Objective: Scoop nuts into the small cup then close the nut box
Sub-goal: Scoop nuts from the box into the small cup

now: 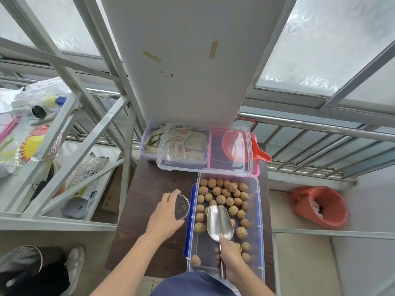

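A clear plastic nut box (261, 212) with blue clips lies open on the dark table, holding several walnuts (222, 195). My right hand (229, 256) grips the handle of a metal scoop (219, 223), whose empty bowl rests inside the box among the nuts. My left hand (165, 213) holds a small clear cup (182, 207), tilted, just left of the box. The box's clear lid (248, 150) lies across the containers behind it.
Behind the nut box stand a clear container of sachets (177, 144) and a pink one with an orange funnel scoop (259, 153). A metal shelf rack (64, 146) is at left, an orange-lined bin (318, 207) on the floor at right. A white pillar rises behind.
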Demonstrator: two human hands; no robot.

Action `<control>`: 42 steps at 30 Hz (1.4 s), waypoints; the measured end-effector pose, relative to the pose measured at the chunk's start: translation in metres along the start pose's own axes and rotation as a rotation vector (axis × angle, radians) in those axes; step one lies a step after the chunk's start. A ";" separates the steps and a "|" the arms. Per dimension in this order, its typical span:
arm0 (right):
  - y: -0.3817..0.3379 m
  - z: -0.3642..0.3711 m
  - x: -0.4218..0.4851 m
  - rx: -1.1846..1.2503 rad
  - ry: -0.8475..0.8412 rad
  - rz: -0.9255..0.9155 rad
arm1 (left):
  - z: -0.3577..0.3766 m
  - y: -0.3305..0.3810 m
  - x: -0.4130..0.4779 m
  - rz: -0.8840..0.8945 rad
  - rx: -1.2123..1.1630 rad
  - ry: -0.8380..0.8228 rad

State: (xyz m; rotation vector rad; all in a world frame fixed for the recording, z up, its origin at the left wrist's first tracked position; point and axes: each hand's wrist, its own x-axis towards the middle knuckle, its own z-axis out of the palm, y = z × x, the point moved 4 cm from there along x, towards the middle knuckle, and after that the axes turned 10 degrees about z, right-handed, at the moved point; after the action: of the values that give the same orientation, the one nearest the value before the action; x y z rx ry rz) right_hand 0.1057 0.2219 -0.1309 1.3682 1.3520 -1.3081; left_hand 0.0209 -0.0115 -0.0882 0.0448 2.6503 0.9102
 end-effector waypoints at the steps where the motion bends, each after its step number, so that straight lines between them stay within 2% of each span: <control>1: 0.005 -0.008 -0.005 -0.020 -0.025 0.036 | 0.001 -0.002 -0.001 0.005 -0.012 0.011; 5: 0.031 -0.027 -0.015 -0.124 -0.125 0.134 | 0.002 -0.009 -0.008 -0.047 -0.118 0.078; 7: 0.031 -0.024 -0.013 -0.088 -0.147 0.158 | 0.002 -0.010 -0.009 -0.049 -0.137 0.094; 16: -0.043 0.026 0.023 0.041 -0.057 -0.179 | -0.004 -0.005 -0.006 -0.034 -0.113 0.055; 21: -0.068 0.029 0.037 0.066 -0.037 -0.228 | -0.003 -0.006 -0.007 -0.029 -0.110 0.054; 32: -0.040 -0.038 -0.003 -0.189 -0.001 -0.311 | 0.005 -0.010 -0.015 -0.016 -0.287 0.159; 36: -0.043 -0.056 -0.037 -0.249 -0.047 -0.344 | 0.008 -0.006 -0.017 0.043 -0.327 0.154; 42: -0.064 -0.054 -0.093 -0.557 -0.063 -0.466 | 0.003 0.000 -0.016 0.136 -0.319 0.161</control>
State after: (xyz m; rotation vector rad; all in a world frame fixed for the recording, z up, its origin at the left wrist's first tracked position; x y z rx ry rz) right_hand 0.0597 0.2663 -0.0241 0.6499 1.8835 -1.1145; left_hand 0.0374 -0.0115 -0.0856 0.0778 2.6357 1.4265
